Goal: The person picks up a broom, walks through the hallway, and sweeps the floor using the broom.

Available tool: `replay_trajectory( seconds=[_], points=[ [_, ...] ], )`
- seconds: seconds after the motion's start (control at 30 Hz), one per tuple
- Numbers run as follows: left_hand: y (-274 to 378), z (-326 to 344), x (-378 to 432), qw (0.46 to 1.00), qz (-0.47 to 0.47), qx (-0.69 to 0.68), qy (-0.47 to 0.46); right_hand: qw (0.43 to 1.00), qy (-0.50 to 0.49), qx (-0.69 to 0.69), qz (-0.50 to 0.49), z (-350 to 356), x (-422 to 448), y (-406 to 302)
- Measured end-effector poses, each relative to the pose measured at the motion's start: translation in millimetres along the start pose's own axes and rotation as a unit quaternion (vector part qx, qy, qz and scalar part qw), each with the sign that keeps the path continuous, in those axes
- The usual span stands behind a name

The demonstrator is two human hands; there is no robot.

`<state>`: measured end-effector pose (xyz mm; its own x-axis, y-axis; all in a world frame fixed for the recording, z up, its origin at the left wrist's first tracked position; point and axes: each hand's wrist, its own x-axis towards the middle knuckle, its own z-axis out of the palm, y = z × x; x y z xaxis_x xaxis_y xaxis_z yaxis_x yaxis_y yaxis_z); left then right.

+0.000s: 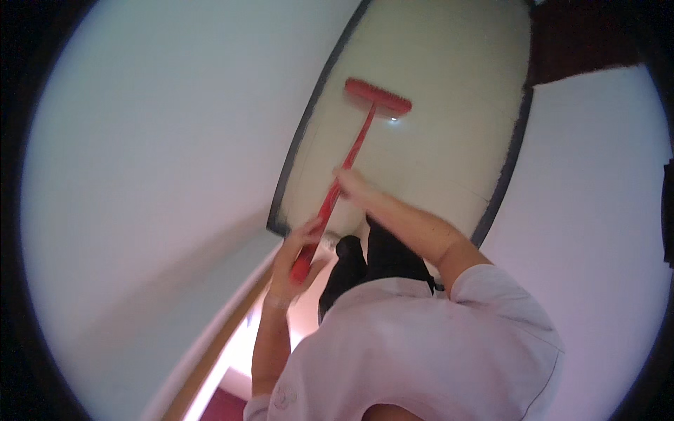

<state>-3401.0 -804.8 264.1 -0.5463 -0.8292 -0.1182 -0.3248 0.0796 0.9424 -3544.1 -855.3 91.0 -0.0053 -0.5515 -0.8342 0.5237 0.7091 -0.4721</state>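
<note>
A red push broom slants across the view, its bristled head (pixel 378 97) on the pale floor (pixel 437 142). Midway along the red broom handle (pixel 360 136), my right hand (pixel 352 185) grips it, slightly blurred. Lower down, the handle's top end rests in the palm of my left hand (pixel 289 263), with the thumb on one side and the fingers loosely around the other. The broom head lies flat and crosswise, well beyond both hands.
Dark baseboards edge the narrow floor below the left white wall (pixel 158 131) and the right white wall (pixel 584 184). A dark reddish area (pixel 584 42) adjoins it at the far right. Behind me, a wooden door-frame edge (pixel 210 363) borders a bright opening. My black-clad legs (pixel 392 252) stand close by.
</note>
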Motion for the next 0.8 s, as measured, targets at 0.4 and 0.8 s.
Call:
replay_trajectory(
  seconds=[0.4, 0.8],
  points=[
    [-56.9, 40.5, -135.8, 0.994, -0.085, 0.065, 0.037, 0.955, -0.077, -0.255, 0.133, -3.1, -6.0, 133.8],
    [-34.3, -60.3, -444.1, 0.987, -0.120, -0.088, 0.055, 0.939, -0.210, -0.205, 0.179, 104.1, -190.6, 375.1]
  ],
)
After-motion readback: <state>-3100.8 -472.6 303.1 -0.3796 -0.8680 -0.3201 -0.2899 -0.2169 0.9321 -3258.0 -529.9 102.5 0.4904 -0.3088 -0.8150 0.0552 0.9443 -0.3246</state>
